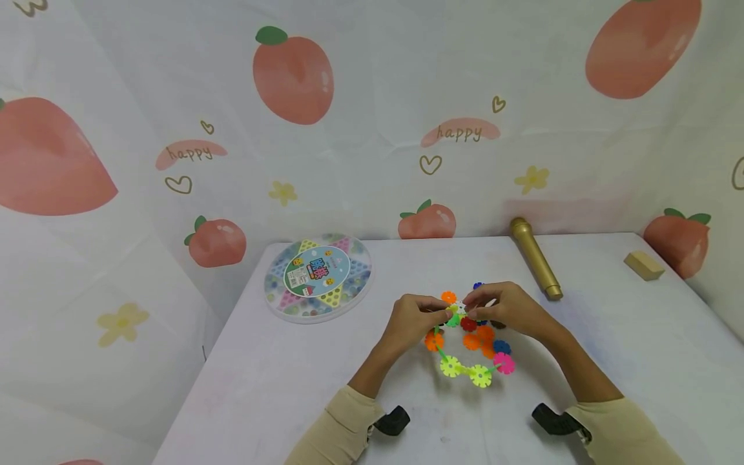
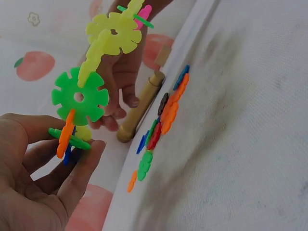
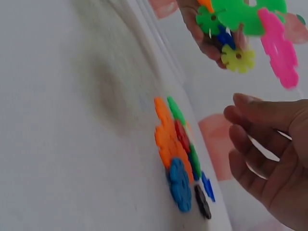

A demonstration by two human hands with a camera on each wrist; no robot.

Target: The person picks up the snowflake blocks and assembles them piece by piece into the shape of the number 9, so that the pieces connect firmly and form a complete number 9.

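Observation:
A chain of interlocked snowflake discs (image 1: 481,376), with green, yellow, orange, blue and pink pieces, hangs in a loop below both hands in the head view. My left hand (image 1: 411,320) pinches one end of it; in the left wrist view, thumb and fingertips grip a small green disc (image 2: 72,139) beside orange and blue ones. My right hand (image 1: 514,311) hovers close by at the right. Its fingers (image 3: 252,139) are loosely bent in the right wrist view, no piece visible between them, below a pink disc (image 3: 280,50) of the chain.
Loose discs, including orange (image 3: 166,139), red (image 2: 154,136) and blue (image 3: 179,185), lie on the white table (image 1: 261,381). A round Chinese checkers box (image 1: 316,278) lies at back left. A gold tube (image 1: 536,258) and wooden block (image 1: 644,265) lie at back right.

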